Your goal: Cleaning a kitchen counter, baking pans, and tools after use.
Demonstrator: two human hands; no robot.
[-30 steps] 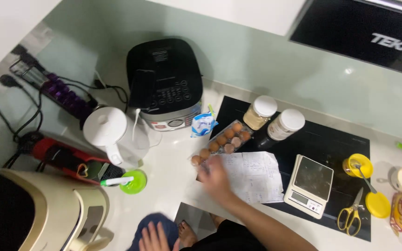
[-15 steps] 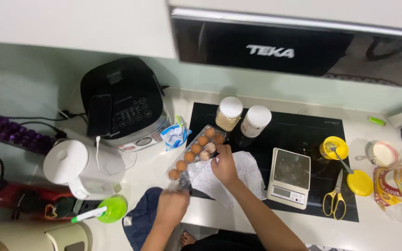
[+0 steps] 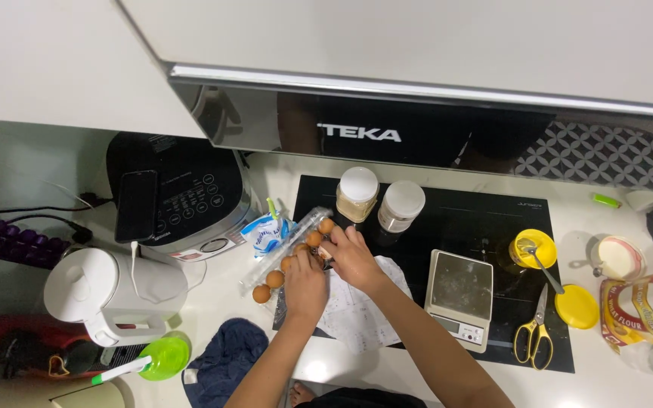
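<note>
Fingers: right hand [image 3: 351, 255] pinched on a brown egg [image 3: 325, 252]; left hand [image 3: 305, 285] flat, steadying the egg carton [image 3: 285, 253].
Beside: paper sheet [image 3: 360, 313], kitchen scale [image 3: 459, 298].

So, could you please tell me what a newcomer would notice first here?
Both hands, left hand and right hand, meet over a clear egg carton of brown eggs at the counter's middle. Right of them, yellow scissors and a yellow lid stand out on the black cooktop.
</note>
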